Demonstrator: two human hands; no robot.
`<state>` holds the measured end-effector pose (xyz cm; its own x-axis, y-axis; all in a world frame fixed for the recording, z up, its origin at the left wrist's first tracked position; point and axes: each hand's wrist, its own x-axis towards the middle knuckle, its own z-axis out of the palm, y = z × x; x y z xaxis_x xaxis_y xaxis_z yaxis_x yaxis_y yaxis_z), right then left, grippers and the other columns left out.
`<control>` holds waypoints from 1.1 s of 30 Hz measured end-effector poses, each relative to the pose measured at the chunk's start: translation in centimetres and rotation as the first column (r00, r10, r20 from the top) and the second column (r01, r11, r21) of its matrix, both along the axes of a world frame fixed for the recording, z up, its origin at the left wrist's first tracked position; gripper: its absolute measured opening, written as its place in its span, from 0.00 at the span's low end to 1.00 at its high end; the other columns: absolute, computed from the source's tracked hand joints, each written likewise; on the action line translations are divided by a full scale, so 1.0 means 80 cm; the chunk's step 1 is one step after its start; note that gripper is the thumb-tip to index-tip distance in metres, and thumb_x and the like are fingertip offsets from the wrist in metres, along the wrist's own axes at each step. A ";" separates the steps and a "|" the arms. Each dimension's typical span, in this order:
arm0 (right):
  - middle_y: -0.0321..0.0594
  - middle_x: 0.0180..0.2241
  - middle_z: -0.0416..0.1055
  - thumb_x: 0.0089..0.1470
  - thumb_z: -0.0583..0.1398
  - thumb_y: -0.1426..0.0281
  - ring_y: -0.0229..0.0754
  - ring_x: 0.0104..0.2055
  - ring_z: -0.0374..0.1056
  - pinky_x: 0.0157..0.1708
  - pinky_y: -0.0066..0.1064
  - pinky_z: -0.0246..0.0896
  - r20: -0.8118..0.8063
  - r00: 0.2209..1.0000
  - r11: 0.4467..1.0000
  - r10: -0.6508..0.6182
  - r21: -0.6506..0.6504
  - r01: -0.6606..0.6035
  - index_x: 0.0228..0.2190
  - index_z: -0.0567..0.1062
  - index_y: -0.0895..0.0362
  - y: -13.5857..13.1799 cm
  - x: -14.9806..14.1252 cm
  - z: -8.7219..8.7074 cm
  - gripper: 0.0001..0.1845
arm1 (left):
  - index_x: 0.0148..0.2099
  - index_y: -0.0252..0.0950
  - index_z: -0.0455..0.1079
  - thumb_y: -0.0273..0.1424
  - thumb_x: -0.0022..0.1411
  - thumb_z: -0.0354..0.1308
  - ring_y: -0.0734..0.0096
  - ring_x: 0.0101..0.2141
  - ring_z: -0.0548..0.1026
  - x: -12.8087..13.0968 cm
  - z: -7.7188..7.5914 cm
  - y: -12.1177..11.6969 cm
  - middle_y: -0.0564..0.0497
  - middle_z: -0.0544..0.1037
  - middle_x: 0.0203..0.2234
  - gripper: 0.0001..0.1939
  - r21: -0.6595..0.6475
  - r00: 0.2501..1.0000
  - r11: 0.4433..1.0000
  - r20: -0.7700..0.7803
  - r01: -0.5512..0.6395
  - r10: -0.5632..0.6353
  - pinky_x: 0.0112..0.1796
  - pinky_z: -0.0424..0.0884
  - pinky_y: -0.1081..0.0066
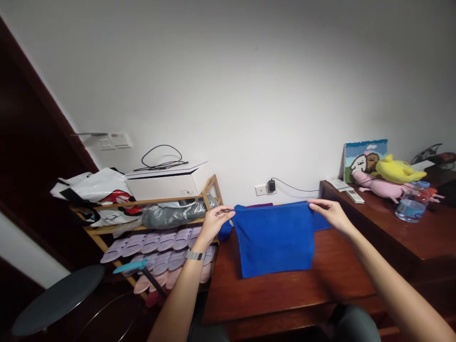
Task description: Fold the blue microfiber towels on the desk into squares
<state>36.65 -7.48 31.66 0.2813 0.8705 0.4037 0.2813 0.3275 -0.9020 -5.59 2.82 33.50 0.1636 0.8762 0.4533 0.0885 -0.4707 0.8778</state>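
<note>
A blue cloth [278, 242] hangs spread out over the wooden table [228, 301], its stitched top edge pulled nearly straight. My left hand [215, 223] pinches its upper left corner between thumb and fingers, and a watch band circles that wrist. At the upper right corner, my right hand [331, 213] grips the cloth the same way. More blue fabric [321, 222] shows behind it on the right, with a bit of purple fabric [260, 205] above its top edge. Most of what lies behind the cloth is hidden.
A shoe rack [210, 187] with several slippers [162, 263], a white box [164, 185] and bags stands left. The raised surface at right holds a water bottle [411, 209], plush toys [399, 171], a remote [355, 196] and a picture [365, 159]. A round stool [59, 299] is at lower left.
</note>
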 end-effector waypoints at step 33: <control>0.46 0.43 0.83 0.42 0.72 0.47 0.49 0.46 0.77 0.47 0.39 0.74 -0.233 0.962 0.964 -0.142 0.188 0.188 0.40 0.83 0.56 0.112 0.032 0.002 0.31 | 0.33 0.34 0.80 0.39 0.33 0.81 0.64 0.35 0.81 0.095 0.017 0.119 0.48 0.83 0.28 0.24 -0.051 0.913 0.997 0.407 0.063 -0.037 0.44 0.76 0.63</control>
<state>39.18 1.49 31.80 0.5139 0.7085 0.4837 0.1541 0.4784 -0.8645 2.02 12.31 34.83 0.0212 0.8999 0.4356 -0.3034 -0.4094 0.8605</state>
